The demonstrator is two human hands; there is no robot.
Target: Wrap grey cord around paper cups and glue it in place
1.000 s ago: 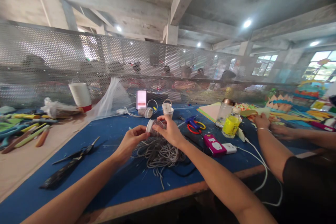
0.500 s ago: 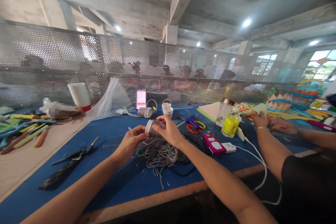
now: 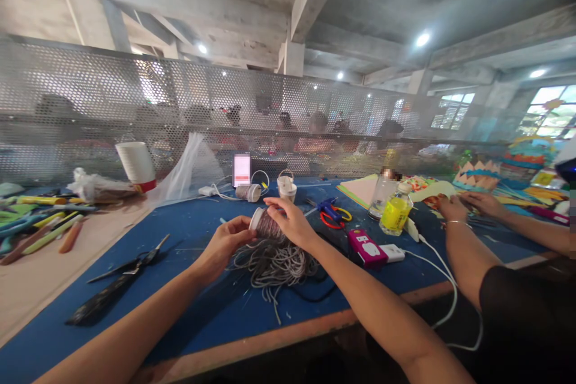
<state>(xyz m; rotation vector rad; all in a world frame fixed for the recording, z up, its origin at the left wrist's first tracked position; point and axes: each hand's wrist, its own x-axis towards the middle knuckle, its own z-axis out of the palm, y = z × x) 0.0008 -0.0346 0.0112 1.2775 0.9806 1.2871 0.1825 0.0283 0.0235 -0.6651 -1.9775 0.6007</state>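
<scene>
We are reaching both forearms out over the blue table (image 3: 198, 318), the two hands meeting near the middle of the view. Our right hand (image 3: 292, 222) is curling over the top of a small cup (image 3: 264, 224) lying on its side, fingers wrapped around its body and thumb underneath, so it is closed on the cup. Our left hand (image 3: 224, 244) is sitting at about 8 o'clock from the cup, fingertips pinched together at the cup's white rim; we cannot tell whether they are gripping the rim or a strand of cord. The cup is looking brownish-grey along its body, as if wound with cord, with its pale open end pointing toward 9 o'clock. Just below it, at 6 o'clock, a loose tangle of grey cord (image 3: 274, 264) is lying on the table, strands trailing toward us. Black scissors (image 3: 130, 265) are lying well off at 9 o'clock, a pink device (image 3: 364, 247) at 3 o'clock, and a yellow bottle (image 3: 395, 213) beyond it. Another person's hands (image 3: 452, 209) are working farther out at 3 o'clock.
</scene>
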